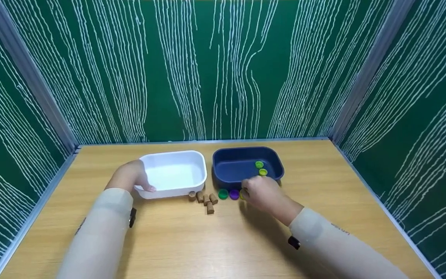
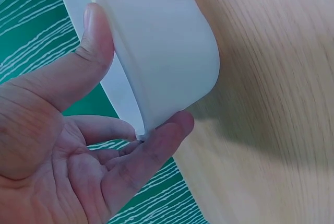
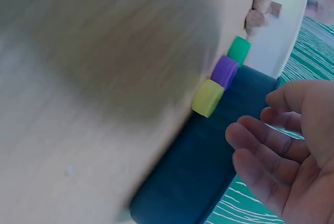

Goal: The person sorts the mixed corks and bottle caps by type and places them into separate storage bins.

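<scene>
At the left end of a white plastic tub (image 1: 178, 193), my left hand (image 1: 130, 174) grips the rim, thumb along the near wall and fingers at the corner. My right hand (image 1: 263, 192) hovers by the near wall of a dark blue tub (image 1: 219, 164), fingers loosely bent and holding nothing in the right wrist view. Along that wall sit a green bottle cap (image 1: 223, 194), a purple cap (image 1: 234, 194) and a yellow cap (image 3: 207, 98), which the hand partly covers in the head view. Inside the blue tub lie a light green cap (image 1: 259, 164) and another yellow cap (image 1: 263, 172).
Several brown corks (image 1: 210, 208) are clustered in front of the white tub's right corner. Both tubs stand side by side toward the back of the wooden table (image 1: 192, 248). Green panels with white wavy lines (image 1: 223, 77) enclose the table's back and sides.
</scene>
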`<action>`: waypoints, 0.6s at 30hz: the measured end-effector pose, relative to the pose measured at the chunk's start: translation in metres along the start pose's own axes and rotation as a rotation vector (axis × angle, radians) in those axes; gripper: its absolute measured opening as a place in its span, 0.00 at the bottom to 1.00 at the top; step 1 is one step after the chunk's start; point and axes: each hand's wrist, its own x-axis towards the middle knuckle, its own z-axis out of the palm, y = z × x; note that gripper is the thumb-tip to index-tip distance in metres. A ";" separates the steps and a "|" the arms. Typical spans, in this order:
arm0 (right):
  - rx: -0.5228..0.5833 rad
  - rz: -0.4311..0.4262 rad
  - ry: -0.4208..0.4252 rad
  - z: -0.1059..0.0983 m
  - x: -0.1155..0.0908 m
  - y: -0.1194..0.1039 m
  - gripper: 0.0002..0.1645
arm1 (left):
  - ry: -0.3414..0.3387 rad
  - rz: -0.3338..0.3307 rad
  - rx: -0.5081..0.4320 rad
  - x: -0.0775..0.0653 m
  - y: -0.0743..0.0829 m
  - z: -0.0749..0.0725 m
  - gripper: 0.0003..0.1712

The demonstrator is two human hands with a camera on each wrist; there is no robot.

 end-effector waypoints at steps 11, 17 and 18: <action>-0.024 0.008 -0.018 0.010 -0.002 0.006 0.08 | 0.017 -0.006 -0.009 0.009 0.005 0.003 0.55; -0.013 0.041 -0.079 0.015 -0.002 0.001 0.06 | -0.012 -0.041 -0.015 0.003 0.007 0.002 0.54; -0.008 0.040 -0.078 0.015 -0.003 0.000 0.06 | -0.018 -0.045 -0.011 0.002 0.007 0.001 0.54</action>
